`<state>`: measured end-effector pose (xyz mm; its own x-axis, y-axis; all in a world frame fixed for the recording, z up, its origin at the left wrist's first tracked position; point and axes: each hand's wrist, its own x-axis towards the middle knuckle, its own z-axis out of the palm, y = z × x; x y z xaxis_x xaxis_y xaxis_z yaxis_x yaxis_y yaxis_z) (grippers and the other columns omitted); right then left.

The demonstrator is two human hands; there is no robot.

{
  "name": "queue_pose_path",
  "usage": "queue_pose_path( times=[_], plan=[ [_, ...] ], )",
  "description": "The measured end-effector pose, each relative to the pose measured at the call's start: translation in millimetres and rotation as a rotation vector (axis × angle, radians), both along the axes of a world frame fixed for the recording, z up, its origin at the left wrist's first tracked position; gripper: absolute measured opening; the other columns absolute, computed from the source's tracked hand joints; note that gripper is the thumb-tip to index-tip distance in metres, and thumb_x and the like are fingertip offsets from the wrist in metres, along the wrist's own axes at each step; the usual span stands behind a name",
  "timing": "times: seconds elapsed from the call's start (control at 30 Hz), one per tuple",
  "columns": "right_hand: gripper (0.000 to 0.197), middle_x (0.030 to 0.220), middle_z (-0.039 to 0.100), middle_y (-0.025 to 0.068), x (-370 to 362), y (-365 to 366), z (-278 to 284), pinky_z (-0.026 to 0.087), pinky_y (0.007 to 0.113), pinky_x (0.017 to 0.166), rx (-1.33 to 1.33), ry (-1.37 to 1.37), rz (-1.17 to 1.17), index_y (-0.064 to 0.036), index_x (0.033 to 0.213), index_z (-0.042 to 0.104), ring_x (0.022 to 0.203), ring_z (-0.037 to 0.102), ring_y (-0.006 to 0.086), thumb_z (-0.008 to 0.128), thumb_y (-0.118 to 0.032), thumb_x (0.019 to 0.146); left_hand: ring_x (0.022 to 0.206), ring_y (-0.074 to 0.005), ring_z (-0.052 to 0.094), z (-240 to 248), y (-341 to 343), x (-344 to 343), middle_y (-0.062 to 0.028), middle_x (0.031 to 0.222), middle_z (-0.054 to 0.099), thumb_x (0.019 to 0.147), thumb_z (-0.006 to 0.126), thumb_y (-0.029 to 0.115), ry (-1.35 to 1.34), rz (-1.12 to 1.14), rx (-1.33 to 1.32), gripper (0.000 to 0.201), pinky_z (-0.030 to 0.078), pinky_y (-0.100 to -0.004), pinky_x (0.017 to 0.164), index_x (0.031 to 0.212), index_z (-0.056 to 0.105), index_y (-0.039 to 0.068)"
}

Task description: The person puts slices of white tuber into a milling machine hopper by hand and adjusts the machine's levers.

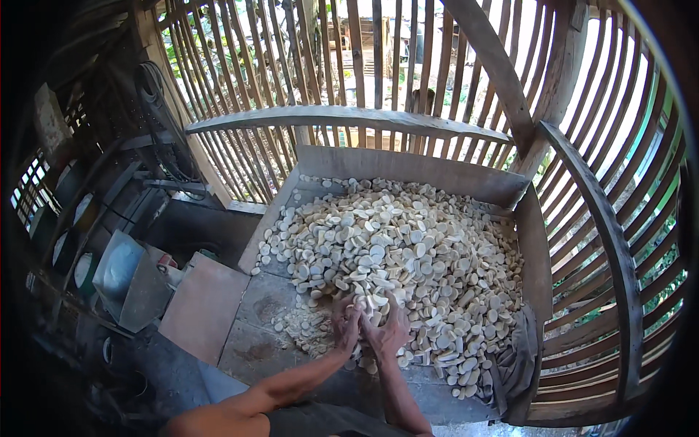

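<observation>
A large heap of pale, round, chip-like slices [422, 247] covers most of a low-walled wooden bin. At its near edge, my left hand [345, 325] and my right hand [389, 335] are cupped side by side. Between the two palms sits a bunch of the slices [372, 300], held from both sides. Crumbs and small broken bits [306, 329] lie just left of my left hand. The undersides of my fingers are hidden among the slices.
Boards wall the bin at the back [415, 169] and right [534, 255]. A dark cloth [513, 364] lies at the near right corner. A flat board [202, 309] and a box-like metal piece [142, 291] stand left. Slatted walls [349, 65] surround the bin.
</observation>
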<state>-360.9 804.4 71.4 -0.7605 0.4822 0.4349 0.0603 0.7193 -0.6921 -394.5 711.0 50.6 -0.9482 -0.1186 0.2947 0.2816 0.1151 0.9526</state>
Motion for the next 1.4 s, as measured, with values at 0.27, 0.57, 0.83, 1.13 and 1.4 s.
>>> queue_pose_path(
  times=[0.27, 0.57, 0.83, 1.13, 1.4],
  plan=[
    [0.054, 0.098, 0.067, 0.0167, -0.2, -18.8, 2.0, 0.049, 0.042, 0.081, -0.18, 0.041, 0.017, -0.0068, 0.116, 0.063, 0.092, 0.063, 0.0348, 0.079, -0.037, 0.074, 0.117, -0.0216, 0.053, 14.8, 1.4, -3.8, -0.0115, 0.125, 0.058, 0.097, 0.056, 0.025, -0.044, -0.048, 0.27, 0.029, 0.04, -0.0326, 0.1, 0.109, 0.066, 0.0],
    [0.033, 0.093, 0.06, 0.012, 1.0, -22.2, 1.9, 0.046, 0.036, 0.079, -0.621, 0.345, 0.11, 0.0026, 0.11, 0.063, 0.086, 0.058, 0.0244, 0.073, -0.016, 0.084, 0.105, -0.0167, 0.059, 28.7, 13.0, 1.0, -0.0099, 0.115, 0.064, 0.094, 0.061, 0.016, -0.014, -0.052, 0.269, 0.022, 0.046, -0.0286, 0.089, 0.104, 0.069, -0.002],
    [0.028, 0.091, 0.062, 0.0115, 2.7, -26.0, 36.1, 0.044, 0.037, 0.079, -0.543, 0.425, 0.166, 0.0021, 0.098, 0.064, 0.086, 0.057, 0.026, 0.074, -0.017, 0.08, 0.095, -0.0135, 0.057, 75.8, 2.0, 16.6, -0.0072, 0.106, 0.062, 0.092, 0.065, 0.019, 0.02, -0.091, 0.421, 0.023, 0.045, -0.0251, 0.08, 0.103, 0.069, -0.001],
    [0.033, 0.095, 0.063, 0.0145, -16.4, -98.2, 103.4, 0.047, 0.038, 0.077, -0.326, 0.514, 0.339, 0.0026, 0.102, 0.065, 0.085, 0.059, 0.0275, 0.075, -0.018, 0.078, 0.092, -0.0119, 0.057, 125.3, -75.2, 4.1, -0.0081, 0.103, 0.061, 0.095, 0.061, 0.024, 0.189, 0.012, 0.458, 0.028, 0.045, -0.0252, 0.078, 0.103, 0.068, -0.002],
    [0.04, 0.092, 0.065, 0.0145, -65.2, -292.3, 212.3, 0.051, 0.036, 0.072, -0.227, 0.731, 0.758, 0.0008, 0.106, 0.067, 0.08, 0.064, 0.0258, 0.077, -0.017, 0.072, 0.085, -0.0118, 0.057, 225.3, -271.8, -17.0, -0.0044, 0.093, 0.062, 0.099, 0.053, 0.025, 0.538, 0.435, 0.347, 0.028, 0.047, -0.0281, 0.076, 0.103, 0.065, 0.0]
  ],
)
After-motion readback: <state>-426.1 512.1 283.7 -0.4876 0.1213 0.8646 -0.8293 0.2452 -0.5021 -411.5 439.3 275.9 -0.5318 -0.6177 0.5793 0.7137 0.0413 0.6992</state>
